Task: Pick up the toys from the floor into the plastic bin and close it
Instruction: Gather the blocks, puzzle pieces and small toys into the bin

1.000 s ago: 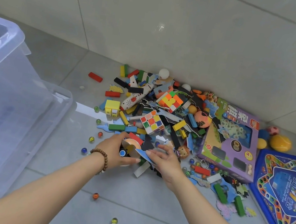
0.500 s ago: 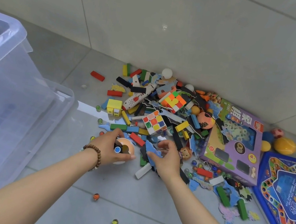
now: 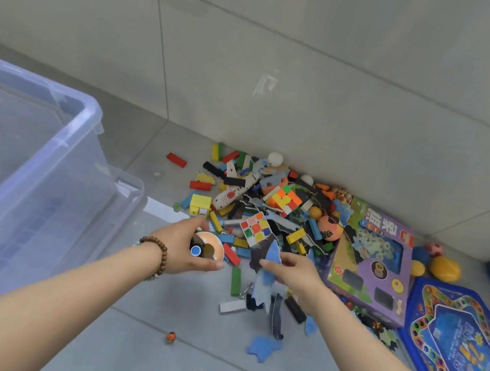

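Observation:
A pile of toys point(image 3: 269, 208) lies on the grey floor against the wall: coloured blocks, two puzzle cubes, balls, foam pieces. My left hand point(image 3: 183, 247) grips a round orange-and-white toy point(image 3: 212, 245) with a blue button, lifted off the floor. My right hand point(image 3: 291, 271) pinches a bunch of blue and dark foam pieces point(image 3: 267, 271); some hang or fall below it. The clear plastic bin point(image 3: 26, 171) stands open at the left, its lid point(image 3: 129, 187) lying beside it.
A purple game box point(image 3: 375, 265) and a blue board game point(image 3: 460, 354) lie to the right, with yellow and blue balls point(image 3: 444, 267) behind them. Loose marbles point(image 3: 171, 336) sit on the floor near me. The tiled wall rises just behind the pile.
Both hands have lifted off the floor with their toys. Foam pieces now dangle and drop from the right hand. The camera has tilted up and back.

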